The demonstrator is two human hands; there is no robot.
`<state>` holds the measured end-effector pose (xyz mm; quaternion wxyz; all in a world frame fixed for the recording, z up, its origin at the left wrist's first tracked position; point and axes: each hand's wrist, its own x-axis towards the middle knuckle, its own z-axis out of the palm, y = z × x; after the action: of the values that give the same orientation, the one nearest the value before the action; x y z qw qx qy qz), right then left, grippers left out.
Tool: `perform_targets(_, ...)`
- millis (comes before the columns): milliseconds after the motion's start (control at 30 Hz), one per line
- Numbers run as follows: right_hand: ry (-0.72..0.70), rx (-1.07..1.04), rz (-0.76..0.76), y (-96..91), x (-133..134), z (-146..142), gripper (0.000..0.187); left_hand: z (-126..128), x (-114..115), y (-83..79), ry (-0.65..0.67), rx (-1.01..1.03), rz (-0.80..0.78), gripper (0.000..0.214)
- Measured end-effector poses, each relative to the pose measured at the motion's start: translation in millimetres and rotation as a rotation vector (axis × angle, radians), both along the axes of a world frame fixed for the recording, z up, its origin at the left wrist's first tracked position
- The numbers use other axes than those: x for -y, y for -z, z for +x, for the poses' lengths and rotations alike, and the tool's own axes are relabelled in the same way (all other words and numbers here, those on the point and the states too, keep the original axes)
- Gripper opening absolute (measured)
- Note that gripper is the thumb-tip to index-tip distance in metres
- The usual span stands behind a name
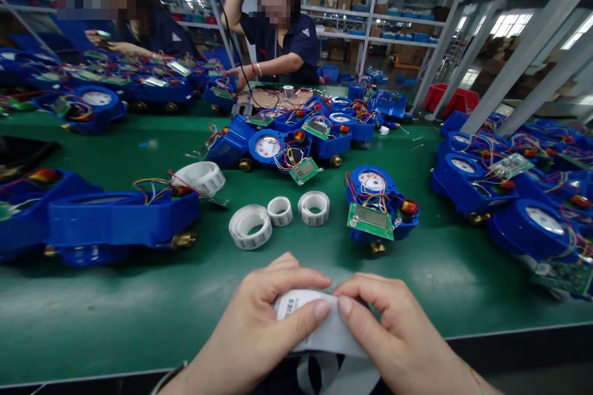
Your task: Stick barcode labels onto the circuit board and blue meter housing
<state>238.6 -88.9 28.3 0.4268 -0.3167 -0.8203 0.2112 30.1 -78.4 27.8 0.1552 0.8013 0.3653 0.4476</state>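
Between my two hands, at the near edge of the green table, is a strip of barcode labels (319, 339) on pale backing. My left hand (266, 315) pinches it from the left, thumb on top, beside a printed barcode. On the right, my right hand (386, 315) grips the same strip with thumb and forefinger, the fingertips of both hands almost meeting. A loop of the backing hangs below the table edge. Just beyond stand several label rolls (251, 227). Past my right hand sits a blue water meter (370, 182) with wires and a green circuit board (370, 220) with a display.
More blue meters (125, 216) lie at the left, another group (503, 197) at the right, and more across the middle of the green table (152, 315). Two people in dark blue shirts (290, 46) work behind it. Slanting metal posts (523, 49) rise at the right.
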Motion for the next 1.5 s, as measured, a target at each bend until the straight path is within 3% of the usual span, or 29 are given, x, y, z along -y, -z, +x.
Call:
perform_targets(200,0.034,0.025,-0.020,-7.4,1.1,1.8,0.022,2.3,-1.5,-12.3,-0.003,-0.117,0.097,0.021)
perform_targets(467,0.151,-0.054,0.213,-30.1,15.9,11.3,0.016,24.1,12.5,-41.5,-0.065,-0.086,0.392,0.009)
perform_targets(600,0.222,-0.083,0.338,-36.2,33.1,25.2,0.021,41.4,23.9,-53.3,-0.075,-0.074,0.422,0.014)
perform_targets(733,0.260,-0.119,0.283,-31.8,54.5,46.7,0.020,60.2,35.6,-61.8,0.013,-0.017,0.403,0.019)
perform_targets(900,0.337,-0.166,0.364,-14.3,77.0,67.2,0.017,80.8,44.3,-58.9,0.090,-0.105,0.205,0.038)
perform_targets(1167,0.400,-0.227,0.509,12.3,91.6,79.1,0.017,99.1,52.4,-44.8,0.069,-0.251,0.196,0.052)
perform_targets(1233,0.399,-0.241,0.523,17.1,91.2,80.6,0.018,103.7,54.6,-43.2,0.098,-0.262,0.192,0.046)
perform_targets(1333,0.417,-0.301,0.488,20.9,88.9,83.1,0.017,111.8,56.8,-40.5,0.166,-0.240,0.319,0.025)
perform_targets(1500,0.437,-0.503,0.323,20.0,83.4,88.9,0.018,123.2,56.3,-32.1,0.172,-0.209,0.572,0.014)
